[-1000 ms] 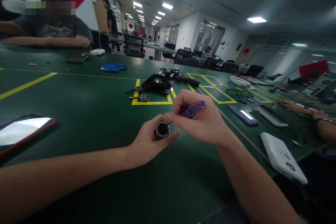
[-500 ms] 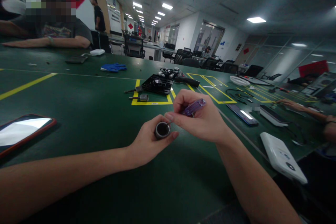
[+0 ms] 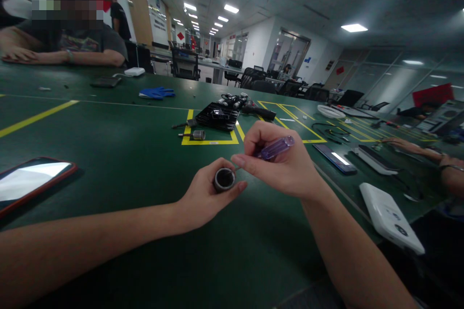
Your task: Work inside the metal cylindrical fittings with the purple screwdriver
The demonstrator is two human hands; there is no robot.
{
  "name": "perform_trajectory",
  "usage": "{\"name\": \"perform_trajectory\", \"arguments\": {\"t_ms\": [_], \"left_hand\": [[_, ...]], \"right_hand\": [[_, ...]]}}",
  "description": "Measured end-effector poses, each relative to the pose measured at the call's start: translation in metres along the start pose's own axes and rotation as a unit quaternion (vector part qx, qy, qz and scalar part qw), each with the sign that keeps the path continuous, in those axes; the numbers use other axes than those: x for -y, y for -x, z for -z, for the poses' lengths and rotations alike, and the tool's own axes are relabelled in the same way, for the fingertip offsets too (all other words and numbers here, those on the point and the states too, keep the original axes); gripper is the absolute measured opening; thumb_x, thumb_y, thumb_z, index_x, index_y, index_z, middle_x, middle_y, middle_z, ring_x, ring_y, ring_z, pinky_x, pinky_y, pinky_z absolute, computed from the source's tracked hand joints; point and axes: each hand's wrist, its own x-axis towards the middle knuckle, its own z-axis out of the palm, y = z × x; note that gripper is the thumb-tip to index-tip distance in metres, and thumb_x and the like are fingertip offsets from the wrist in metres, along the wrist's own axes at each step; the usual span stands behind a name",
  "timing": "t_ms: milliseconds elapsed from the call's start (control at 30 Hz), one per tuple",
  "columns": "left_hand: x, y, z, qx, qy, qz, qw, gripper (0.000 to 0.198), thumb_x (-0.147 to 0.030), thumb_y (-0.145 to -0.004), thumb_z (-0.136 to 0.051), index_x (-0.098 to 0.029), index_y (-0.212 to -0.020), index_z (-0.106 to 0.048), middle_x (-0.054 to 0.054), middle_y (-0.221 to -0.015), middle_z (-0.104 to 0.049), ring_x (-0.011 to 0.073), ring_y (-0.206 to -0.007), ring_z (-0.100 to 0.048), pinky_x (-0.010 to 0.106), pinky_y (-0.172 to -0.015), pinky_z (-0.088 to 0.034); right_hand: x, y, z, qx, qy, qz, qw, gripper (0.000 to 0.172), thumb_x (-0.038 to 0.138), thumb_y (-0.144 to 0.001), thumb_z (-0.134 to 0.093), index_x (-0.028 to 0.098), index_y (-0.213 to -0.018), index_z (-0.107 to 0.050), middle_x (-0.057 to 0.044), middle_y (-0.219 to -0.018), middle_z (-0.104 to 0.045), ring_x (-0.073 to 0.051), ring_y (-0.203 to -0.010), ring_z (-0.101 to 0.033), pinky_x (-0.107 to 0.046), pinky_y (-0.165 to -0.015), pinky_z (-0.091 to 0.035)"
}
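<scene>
My left hand [image 3: 203,198] is wrapped round a small dark metal cylinder [image 3: 225,188], its hollow open end turned toward me. In my right hand [image 3: 279,164] is a screwdriver with a clear purple handle [image 3: 277,147]. Its thin shaft slants down to the left past my fingertips and reaches over the rim into the cylinder's mouth. How deep the tip sits inside is too dark to tell. Beyond my hands, a similar metal cylinder with a thin shaft [image 3: 197,135] lies on the yellow-taped square [image 3: 217,143].
A black ribbed part [image 3: 217,117] with metal pieces lies behind the tape. A blue glove [image 3: 156,92] rests farther off. Phones lie at left [image 3: 32,181] and right [image 3: 334,158], near a white device [image 3: 391,217]. One person [image 3: 87,48] sits opposite; another person's arm [image 3: 413,147] is at right.
My right hand has shifted slightly right with the screwdriver, drawing its shaft back a little. My left hand and the cylinder stay put. The person opposite has brought their hands together.
</scene>
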Motion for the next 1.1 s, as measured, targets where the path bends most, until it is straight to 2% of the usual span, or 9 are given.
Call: {"name": "perform_trajectory", "arguments": {"t_ms": [100, 267, 400, 667, 867, 1100], "left_hand": [[0.0, 0.0, 0.0, -0.006, 0.003, -0.012, 1.0, 0.025, -0.035, -0.078, -0.064, -0.017, -0.09, -0.052, -0.001, -0.077, -0.058, 0.0126, -0.065, -0.055, 0.025, -0.058, -0.046], [-0.001, 0.0, 0.0, -0.006, -0.02, -0.02, 1.0, 0.024, -0.035, -0.079, -0.063, -0.017, -0.087, -0.051, -0.002, -0.074, -0.056, 0.0117, -0.063, -0.053, 0.023, -0.055, -0.044], [0.001, 0.002, 0.002, -0.012, -0.069, -0.066, 0.995, 0.02, -0.033, -0.08, -0.061, -0.017, -0.086, -0.051, -0.002, -0.072, -0.054, 0.011, -0.06, -0.051, 0.023, -0.053, -0.043], [0.005, -0.002, 0.007, -0.042, -0.194, -0.155, 0.968, 0.019, -0.034, -0.081, -0.057, -0.017, -0.088, -0.052, 0.003, -0.081, -0.058, 0.0175, -0.074, -0.056, 0.031, -0.065, -0.047], [0.005, -0.003, 0.007, -0.047, -0.207, -0.171, 0.962, 0.018, -0.034, -0.082, -0.055, -0.017, -0.087, -0.051, 0.003, -0.078, -0.057, 0.0166, -0.071, -0.055, 0.031, -0.063, -0.045], [0.006, -0.006, 0.007, -0.057, -0.231, -0.165, 0.957, 0.018, -0.035, -0.082, -0.054, -0.017, -0.084, -0.05, 0.002, -0.076, -0.057, 0.0154, -0.069, -0.055, 0.029, -0.062, -0.045]], "right_hand": [[0.0, 0.001, -0.001, 0.017, -0.012, 0.006, 1.0, 0.021, 0.01, -0.07, -0.069, 0.016, -0.065, -0.05, 0.006, -0.059, -0.048, -0.004, -0.052, -0.042, -0.016, -0.046, -0.034], [0.0, 0.001, 0.002, 0.008, -0.024, 0.016, 1.0, 0.023, 0.006, -0.069, -0.069, 0.015, -0.064, -0.049, 0.007, -0.058, -0.047, -0.003, -0.051, -0.041, -0.014, -0.045, -0.033], [0.001, 0.002, 0.004, 0.027, -0.045, 0.021, 0.998, 0.023, 0.003, -0.068, -0.069, 0.015, -0.064, -0.05, 0.007, -0.059, -0.047, -0.003, -0.051, -0.041, -0.014, -0.045, -0.033], [-0.002, 0.008, 0.001, 0.031, -0.034, 0.003, 0.999, 0.022, 0.01, -0.071, -0.069, 0.015, -0.063, -0.049, 0.007, -0.057, -0.047, -0.003, -0.05, -0.041, -0.015, -0.044, -0.032], [-0.003, 0.009, -0.002, 0.041, -0.008, 0.007, 0.999, 0.02, 0.011, -0.073, -0.067, 0.015, -0.064, -0.049, 0.006, -0.059, -0.048, -0.004, -0.052, -0.042, -0.015, -0.046, -0.034], [-0.005, 0.014, -0.001, -0.002, -0.024, 0.0, 1.0, 0.022, 0.013, -0.072, -0.069, 0.016, -0.064, -0.048, 0.007, -0.057, -0.046, -0.004, -0.05, -0.04, -0.016, -0.044, -0.032]]}}
